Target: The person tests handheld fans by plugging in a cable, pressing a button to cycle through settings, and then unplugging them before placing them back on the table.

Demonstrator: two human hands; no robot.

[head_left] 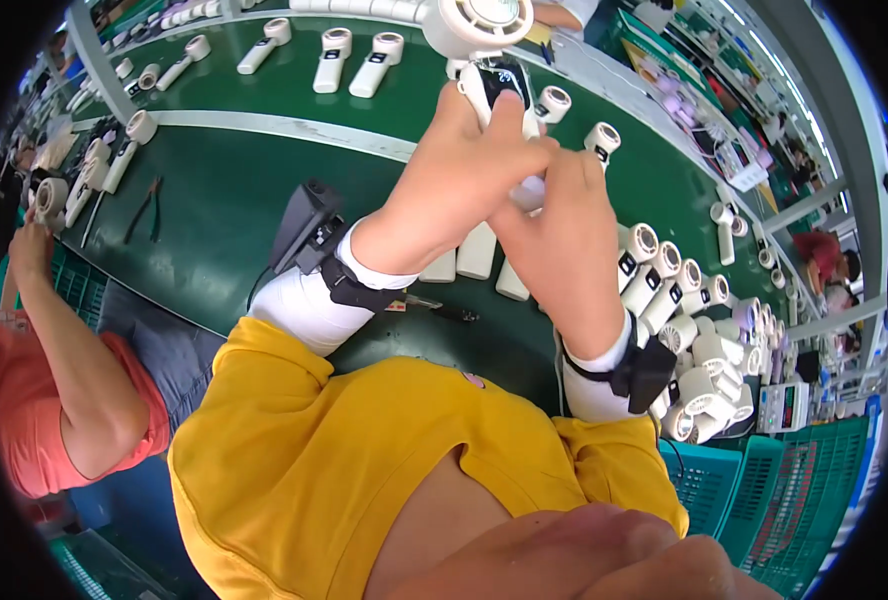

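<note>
On the far left, a pair of pliers point(147, 211) lies on the green tabletop point(219, 215), well apart from both hands. Farther over, beyond the pale rail point(279, 127), 2 white fans point(354, 64) lie side by side, heads away from the person. Next comes the left hand point(461, 165), closed around a white handheld fan point(486, 50), its thumb on the dark display point(510, 77). That fan is raised above the table, ahead of the wrists; its long axis runs from the round head, farthest away, back toward the person and slightly rightward. The left hand is nearer the head; the right hand point(564, 225) meets the left near the handle's lower end (its fingertips are hidden, so I cannot tell whether it grips or only touches). To the right, more white fans point(654, 272) lie in a row, near a jumbled pile point(709, 380).
</note>
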